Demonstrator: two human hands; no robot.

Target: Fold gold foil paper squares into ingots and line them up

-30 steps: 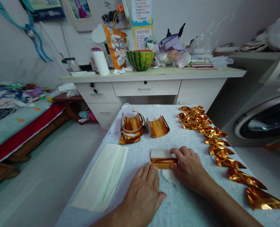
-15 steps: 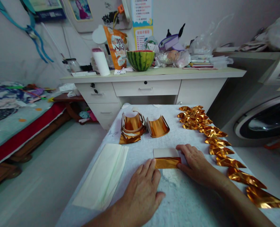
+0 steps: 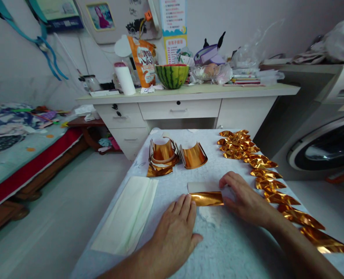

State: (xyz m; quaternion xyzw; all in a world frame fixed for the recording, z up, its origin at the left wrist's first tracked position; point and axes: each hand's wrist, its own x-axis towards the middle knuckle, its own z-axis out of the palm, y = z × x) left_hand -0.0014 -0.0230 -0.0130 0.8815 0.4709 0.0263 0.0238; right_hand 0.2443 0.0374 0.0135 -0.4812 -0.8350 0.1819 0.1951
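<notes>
A small sheet of gold foil paper [image 3: 207, 198] lies on the cloth-covered table, a pale strip along its far side and a shiny gold band along its near side. My left hand [image 3: 174, 228] rests flat, palm down, its fingertips on the left end of the gold band. At the right end is my right hand [image 3: 244, 199], with fingers bent and a gap between thumb and forefinger. Whether its thumb touches the paper is hard to see. Beyond are a curled stack of gold foil sheets [image 3: 163, 153] and another curled gold piece [image 3: 193, 155].
Folded gold foil shapes [image 3: 266, 174] form a row down the table's right side. A pale folded paper [image 3: 128, 217] lies to the left. Behind stands a white desk [image 3: 179, 108] bearing a cut watermelon [image 3: 172, 75]; a washing machine [image 3: 319, 116] is at right.
My right hand has lifted a little and shifted right, off the paper's right end, showing more of the gold band. My left hand stays in place.
</notes>
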